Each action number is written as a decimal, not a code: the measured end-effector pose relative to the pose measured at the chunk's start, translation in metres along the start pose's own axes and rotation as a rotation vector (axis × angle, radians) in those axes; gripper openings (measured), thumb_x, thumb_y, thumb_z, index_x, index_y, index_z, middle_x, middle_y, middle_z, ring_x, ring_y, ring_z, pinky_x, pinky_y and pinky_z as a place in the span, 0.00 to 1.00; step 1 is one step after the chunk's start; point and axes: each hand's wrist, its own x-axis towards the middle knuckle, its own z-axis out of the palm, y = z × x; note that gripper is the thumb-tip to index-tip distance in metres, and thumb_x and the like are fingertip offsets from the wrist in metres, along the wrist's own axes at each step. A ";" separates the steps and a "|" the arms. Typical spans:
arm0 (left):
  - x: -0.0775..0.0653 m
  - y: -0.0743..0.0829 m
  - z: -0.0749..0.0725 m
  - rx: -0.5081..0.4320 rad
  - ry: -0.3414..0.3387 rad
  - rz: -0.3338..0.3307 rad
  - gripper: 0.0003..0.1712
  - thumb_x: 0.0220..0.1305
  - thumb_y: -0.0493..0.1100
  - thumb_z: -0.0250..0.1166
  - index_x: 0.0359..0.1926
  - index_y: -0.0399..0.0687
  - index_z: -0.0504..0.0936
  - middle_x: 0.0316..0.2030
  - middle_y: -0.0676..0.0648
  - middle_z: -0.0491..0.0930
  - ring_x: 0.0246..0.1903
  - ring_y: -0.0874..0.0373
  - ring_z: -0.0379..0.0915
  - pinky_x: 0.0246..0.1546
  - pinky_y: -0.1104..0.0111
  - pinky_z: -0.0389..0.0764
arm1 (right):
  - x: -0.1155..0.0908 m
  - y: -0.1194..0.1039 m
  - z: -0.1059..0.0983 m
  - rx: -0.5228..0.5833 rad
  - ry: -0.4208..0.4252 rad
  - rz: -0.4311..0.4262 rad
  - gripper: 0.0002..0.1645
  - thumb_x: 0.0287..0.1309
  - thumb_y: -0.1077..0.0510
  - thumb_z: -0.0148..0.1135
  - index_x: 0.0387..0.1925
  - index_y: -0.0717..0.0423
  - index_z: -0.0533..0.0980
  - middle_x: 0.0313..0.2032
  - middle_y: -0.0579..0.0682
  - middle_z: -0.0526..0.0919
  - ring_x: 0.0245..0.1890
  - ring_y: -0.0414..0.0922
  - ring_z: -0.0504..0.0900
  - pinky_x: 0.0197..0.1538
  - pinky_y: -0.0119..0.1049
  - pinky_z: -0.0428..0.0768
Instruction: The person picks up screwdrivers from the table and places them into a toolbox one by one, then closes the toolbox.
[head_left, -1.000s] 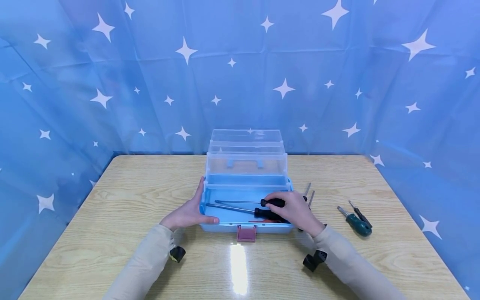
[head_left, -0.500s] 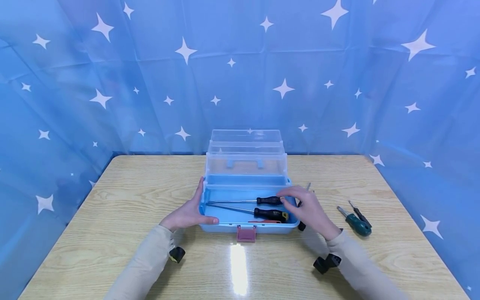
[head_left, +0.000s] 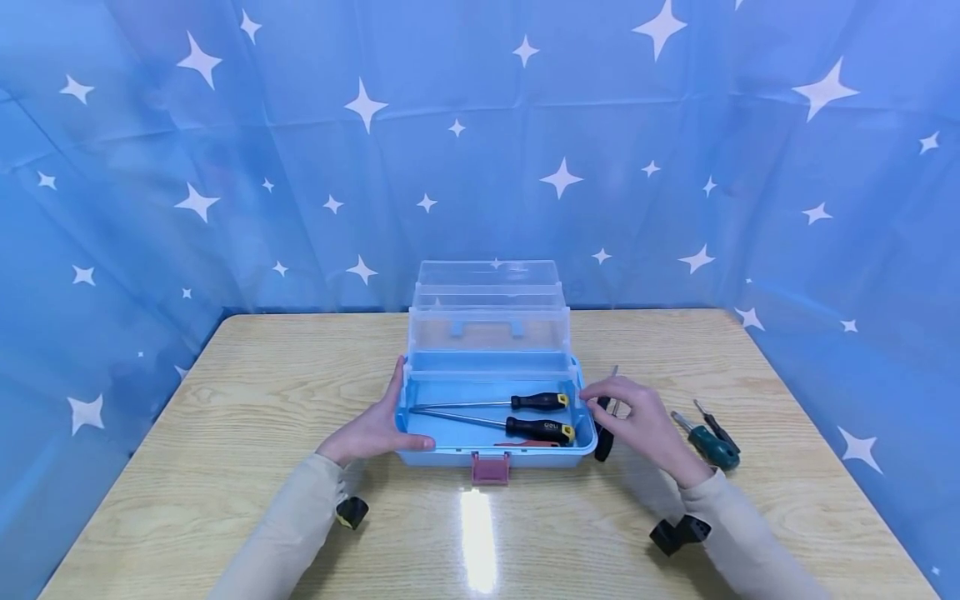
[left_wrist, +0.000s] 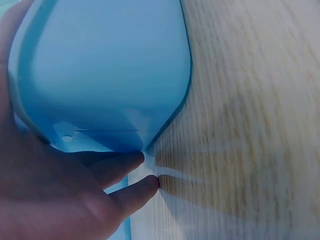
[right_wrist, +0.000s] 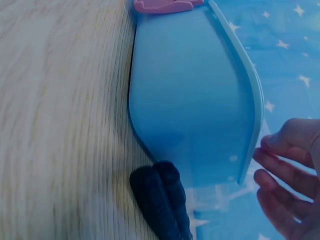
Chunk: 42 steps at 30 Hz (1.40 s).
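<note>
A pale blue toolbox (head_left: 442,457) stands with its clear lid (head_left: 487,329) raised. My left hand (head_left: 371,429) grips its left end, thumb over the front rim and fingers along the side. Inside lie two screwdrivers with black and yellow handles, an upper screwdriver (head_left: 538,402) and a lower screwdriver (head_left: 538,430). A red-orange strip (head_left: 528,444) shows near the front wall. My right hand (head_left: 637,417) hovers at the right rim, fingers loosely bent and holding nothing. Below it, black-handled tools (right_wrist: 160,200) lie against the box's right side, partly hidden by the hand in the head view.
Farther right on the wooden table (head_left: 225,417) lie a green-handled screwdriver (head_left: 712,447) and a small black screwdriver (head_left: 722,431). A pink latch (head_left: 490,469) hangs at the box's front. Behind the table hangs a blue curtain (head_left: 480,183) with white stars.
My right hand has let go of the upper screwdriver, which now lies in the box, and has moved right to the rim. My left hand has stayed on the toolbox.
</note>
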 end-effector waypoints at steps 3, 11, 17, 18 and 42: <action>0.000 0.000 0.000 -0.002 0.000 0.004 0.77 0.50 0.50 0.76 0.72 0.53 0.17 0.74 0.36 0.25 0.71 0.37 0.28 0.65 0.39 0.44 | -0.003 0.001 -0.005 -0.024 -0.004 0.031 0.11 0.54 0.71 0.66 0.39 0.57 0.84 0.39 0.46 0.85 0.41 0.44 0.82 0.39 0.48 0.81; 0.000 0.002 0.001 0.007 0.003 -0.007 0.77 0.51 0.50 0.76 0.73 0.52 0.17 0.74 0.37 0.25 0.72 0.37 0.27 0.65 0.39 0.44 | -0.011 0.002 -0.017 -0.073 -0.005 0.088 0.10 0.56 0.70 0.66 0.40 0.57 0.84 0.40 0.48 0.85 0.43 0.48 0.82 0.44 0.39 0.78; -0.001 0.003 0.001 0.000 0.004 -0.019 0.77 0.50 0.49 0.76 0.72 0.55 0.17 0.74 0.36 0.25 0.71 0.37 0.27 0.65 0.39 0.44 | -0.018 0.007 -0.022 -0.102 0.004 0.096 0.12 0.55 0.70 0.67 0.41 0.57 0.84 0.42 0.49 0.85 0.45 0.51 0.82 0.47 0.42 0.77; -0.001 0.003 0.001 0.000 0.004 -0.019 0.77 0.50 0.49 0.76 0.72 0.55 0.17 0.74 0.36 0.25 0.71 0.37 0.27 0.65 0.39 0.44 | -0.019 0.008 -0.023 -0.109 0.008 0.099 0.12 0.54 0.70 0.67 0.41 0.57 0.84 0.42 0.49 0.85 0.45 0.51 0.82 0.47 0.42 0.77; -0.001 0.001 0.001 0.001 -0.002 0.001 0.75 0.52 0.49 0.75 0.73 0.55 0.18 0.74 0.38 0.25 0.72 0.38 0.27 0.65 0.38 0.44 | -0.038 0.018 -0.036 -0.170 0.027 0.147 0.13 0.54 0.68 0.68 0.42 0.57 0.83 0.41 0.49 0.85 0.41 0.50 0.82 0.40 0.51 0.79</action>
